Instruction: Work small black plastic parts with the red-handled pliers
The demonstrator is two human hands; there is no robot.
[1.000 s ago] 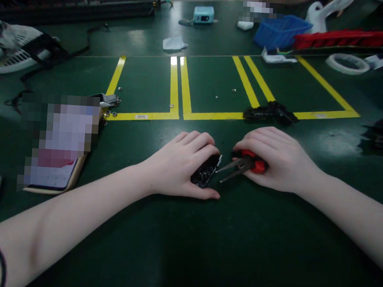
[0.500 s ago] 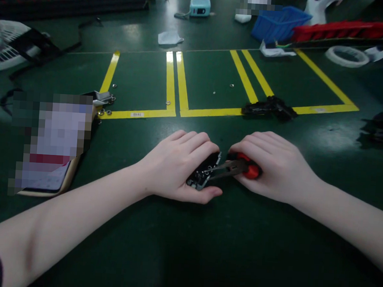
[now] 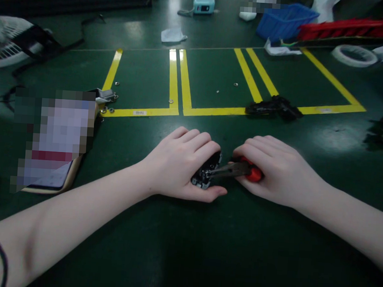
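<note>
My left hand [image 3: 186, 165] is closed round a small black part with metal bits [image 3: 205, 172], most of it hidden under the fingers. In my right hand [image 3: 271, 168] is a pair of needle-nose pliers [image 3: 238, 168] with red handles. The plier tips reach into the open side of the black part and their jaws look nearly together. Whether anything is pinched between the tips is too small to tell. Both hands are low over the green table [image 3: 185, 238].
A phone [image 3: 57, 144] lies at left, small metal rings [image 3: 111, 110] beside it. Yellow tape [image 3: 213, 113] marks rectangles beyond the hands, with black parts [image 3: 274, 107] on the line. Farther back are a blue bin [image 3: 285, 23], a tape roll [image 3: 354, 55] and a light-blue device [image 3: 204, 5].
The plier jaws have come closer together, their tips still in the black part. The whole scene has shifted slightly right as the head moved.
</note>
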